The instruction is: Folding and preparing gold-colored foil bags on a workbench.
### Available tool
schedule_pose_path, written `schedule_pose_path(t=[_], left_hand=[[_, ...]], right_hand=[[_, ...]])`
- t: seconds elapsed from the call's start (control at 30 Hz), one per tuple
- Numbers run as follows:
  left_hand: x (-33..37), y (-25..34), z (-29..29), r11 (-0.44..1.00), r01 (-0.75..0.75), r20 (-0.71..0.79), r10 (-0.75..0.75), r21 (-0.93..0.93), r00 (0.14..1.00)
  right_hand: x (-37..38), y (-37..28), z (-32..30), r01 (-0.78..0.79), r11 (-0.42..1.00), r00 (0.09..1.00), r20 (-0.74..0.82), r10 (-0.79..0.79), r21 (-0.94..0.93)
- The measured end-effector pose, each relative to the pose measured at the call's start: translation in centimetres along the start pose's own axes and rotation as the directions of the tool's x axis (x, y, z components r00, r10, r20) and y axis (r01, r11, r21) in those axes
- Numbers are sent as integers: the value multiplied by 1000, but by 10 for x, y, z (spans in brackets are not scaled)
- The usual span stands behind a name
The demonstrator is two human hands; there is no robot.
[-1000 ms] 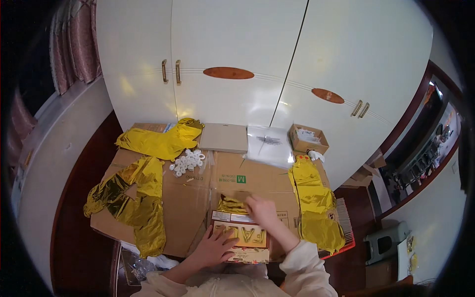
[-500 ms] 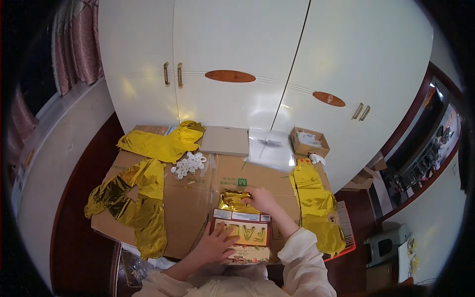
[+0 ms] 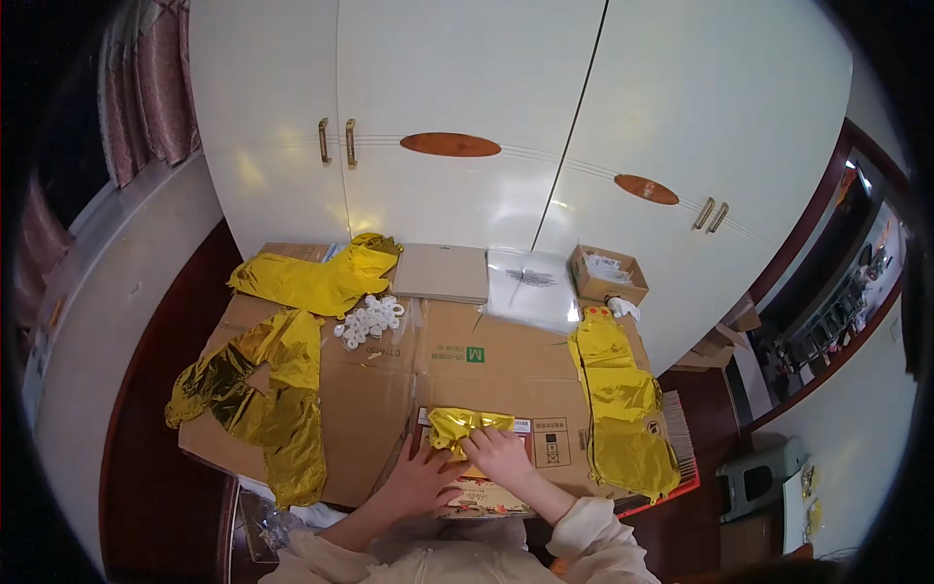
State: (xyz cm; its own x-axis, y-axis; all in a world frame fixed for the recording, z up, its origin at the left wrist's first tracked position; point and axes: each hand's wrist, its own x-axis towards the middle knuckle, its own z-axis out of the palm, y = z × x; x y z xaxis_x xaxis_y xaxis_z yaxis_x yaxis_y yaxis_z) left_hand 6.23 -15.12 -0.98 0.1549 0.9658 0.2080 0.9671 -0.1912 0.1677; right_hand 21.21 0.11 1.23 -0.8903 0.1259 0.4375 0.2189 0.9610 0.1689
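Note:
A folded gold foil balloon (image 3: 449, 422) lies across a printed card package (image 3: 484, 497) at the near edge of the cardboard. The fingers of my right hand (image 3: 498, 459) are closed on the foil's near edge. My left hand (image 3: 420, 484) rests on the package's left side, fingers spread, with its fingertips close to the foil. The foil and both hands hide most of the package's front. Unfolded gold foil balloons lie flat at the left (image 3: 292, 399), the far left (image 3: 302, 279) and the right (image 3: 623, 409).
Small white rings (image 3: 370, 321) are heaped on the cardboard sheet (image 3: 506, 341). Behind them are a grey-brown board (image 3: 443, 273), clear plastic bags (image 3: 533, 287) and a small open carton (image 3: 610, 277). A white cabinet (image 3: 467, 68) stands along the far side.
My right hand has drawn the folded foil balloon toward me, over the package, covering its letter-shaped picture. My left hand has stayed nearly in place.

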Motion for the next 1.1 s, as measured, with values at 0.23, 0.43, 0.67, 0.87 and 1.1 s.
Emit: schedule_pose_path(t=[0.23, 0.43, 0.67, 0.87, 1.1], left_hand=[[-2, -2, 9, 1000, 4, -25, -4, -10, 1000], [0, 1, 0, 1000, 7, -16, -7, -9, 1000], [-1, 1, -2, 1000, -7, -34, 7, 10, 999], [-4, 0, 5, 1000, 4, -66, -4, 1, 998], [-1, 2, -3, 1000, -28, -172, 30, 11, 985]], right_hand=[[-11, -6, -4, 8, 1000, 999, 53, -8, 6], [-25, -5, -2, 25, 999, 1000, 15, -25, 36], [-34, -8, 0, -47, 982, 999, 9, 47, 181], [-39, -6, 10, -68, 952, 998, 11, 67, 299], [-40, -5, 9, -36, 953, 998, -34, 48, 300]])
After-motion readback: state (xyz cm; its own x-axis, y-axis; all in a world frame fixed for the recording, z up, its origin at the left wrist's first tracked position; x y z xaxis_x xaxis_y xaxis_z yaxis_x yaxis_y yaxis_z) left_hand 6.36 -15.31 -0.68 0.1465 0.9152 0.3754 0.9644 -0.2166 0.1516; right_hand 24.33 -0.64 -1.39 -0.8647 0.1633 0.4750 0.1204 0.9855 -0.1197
